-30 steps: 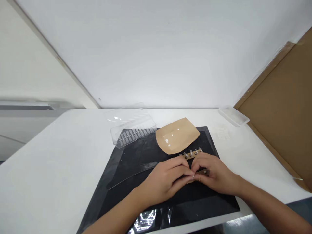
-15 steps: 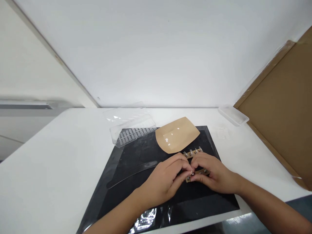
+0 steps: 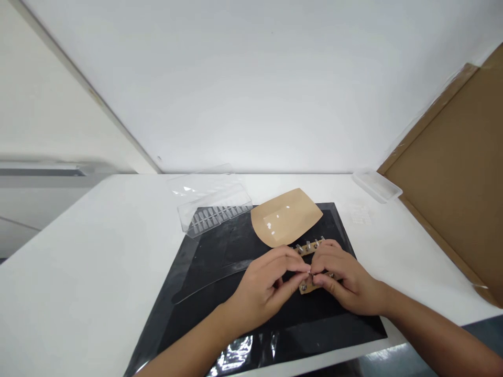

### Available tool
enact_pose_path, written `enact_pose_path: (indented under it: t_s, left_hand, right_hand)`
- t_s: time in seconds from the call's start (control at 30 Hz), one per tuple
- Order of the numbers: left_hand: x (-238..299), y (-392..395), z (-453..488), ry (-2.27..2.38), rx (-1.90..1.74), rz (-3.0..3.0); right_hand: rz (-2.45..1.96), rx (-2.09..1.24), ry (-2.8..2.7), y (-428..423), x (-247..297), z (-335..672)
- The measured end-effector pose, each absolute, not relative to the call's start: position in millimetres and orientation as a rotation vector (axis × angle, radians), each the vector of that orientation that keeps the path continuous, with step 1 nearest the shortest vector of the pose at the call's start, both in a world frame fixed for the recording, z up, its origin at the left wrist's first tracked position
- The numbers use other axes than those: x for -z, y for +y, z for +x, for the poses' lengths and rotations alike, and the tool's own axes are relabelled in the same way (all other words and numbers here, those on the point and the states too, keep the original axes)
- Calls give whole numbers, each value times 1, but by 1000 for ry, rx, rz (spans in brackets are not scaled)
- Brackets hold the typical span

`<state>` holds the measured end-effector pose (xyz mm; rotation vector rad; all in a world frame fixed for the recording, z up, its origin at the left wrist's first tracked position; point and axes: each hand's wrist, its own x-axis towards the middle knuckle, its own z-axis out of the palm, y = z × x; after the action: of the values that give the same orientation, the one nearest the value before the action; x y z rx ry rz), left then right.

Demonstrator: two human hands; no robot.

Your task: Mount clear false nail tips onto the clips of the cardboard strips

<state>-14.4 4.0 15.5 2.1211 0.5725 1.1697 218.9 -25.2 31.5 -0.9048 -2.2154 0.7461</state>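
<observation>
Both hands meet over a black mat [image 3: 220,293] on the white table. My left hand [image 3: 267,290] is curled, thumb and forefinger pinched at a tiny piece I cannot make out. My right hand [image 3: 340,277] is closed around a small brown strip [image 3: 308,288] studded with small metal pieces, its fingertips touching the left ones. A second brown strip [image 3: 310,246] carrying upright clear tips lies just beyond the hands. A tan curved sheet [image 3: 285,217] rests on the mat behind it.
A clear plastic box [image 3: 214,209] with rows of clear tips sits at the mat's far left corner. A small clear tray [image 3: 376,186] lies far right, beside a large brown cardboard sheet [image 3: 459,178]. A clear curved strip [image 3: 212,280] lies on the mat.
The left fingers have lifted slightly and the lower brown strip now shows between the hands. The right hand has shifted a little toward the far strip.
</observation>
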Motion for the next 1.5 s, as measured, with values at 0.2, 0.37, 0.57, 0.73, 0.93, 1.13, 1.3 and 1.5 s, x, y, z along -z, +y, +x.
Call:
enact_pose_path:
  t_s: [0.2, 0.37, 0.57, 0.73, 0.93, 1.13, 1.3, 1.5]
  left_hand:
    - [-13, 7, -13, 568, -1328, 2125]
    - [-14, 6, -11, 601, -1302, 2077]
    - [-13, 2, -6, 717, -1106, 1651]
    - [-11, 6, -5, 707, -891, 1280]
    - [-10, 8, -7, 762, -763, 1176]
    - [-10, 6, -4, 872, -700, 1098]
    - [-13, 5, -4, 947, -655, 1062]
    - [-14, 3, -2, 995, -661, 1068]
  right_hand:
    - [-987, -505, -2216, -25, -23, 217]
    - [-1078, -231, -2282, -24, -21, 216]
    - [-1059, 42, -2320, -24, -19, 216]
    - [-989, 208, -2322, -24, -15, 215]
    - [-846, 359, -2327, -23, -21, 214]
    - [-842, 358, -2400, -22, -21, 212]
    - [-831, 377, -2452, -24, -21, 211]
    - [-819, 370, -2489, -25, -21, 210]
